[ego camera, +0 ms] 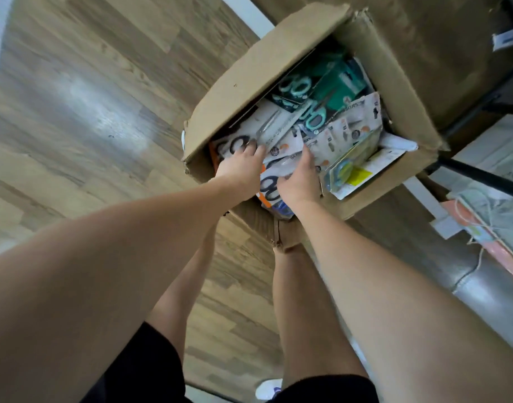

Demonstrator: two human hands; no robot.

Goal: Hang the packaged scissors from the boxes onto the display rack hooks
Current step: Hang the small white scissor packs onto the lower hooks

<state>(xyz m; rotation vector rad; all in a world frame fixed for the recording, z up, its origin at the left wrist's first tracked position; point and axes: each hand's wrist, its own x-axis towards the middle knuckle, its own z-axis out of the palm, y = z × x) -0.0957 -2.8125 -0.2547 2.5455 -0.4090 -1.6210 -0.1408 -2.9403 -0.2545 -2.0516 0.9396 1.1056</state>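
Because packs lie jumbled in the box [281, 50], we are pinching one white scissors pack [281, 167] with both left hand [242, 173] and right hand [300, 184] to free it

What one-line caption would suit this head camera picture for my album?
Both hands, left hand and right hand, reach into an open cardboard box of packaged scissors on a wooden floor.

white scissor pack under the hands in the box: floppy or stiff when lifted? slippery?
The white scissor pack looks like flat card, so probably fairly stiff, bending slightly. Its glossy face may slip against the loosely overlapping neighbours in the cardboard box. Likely light.
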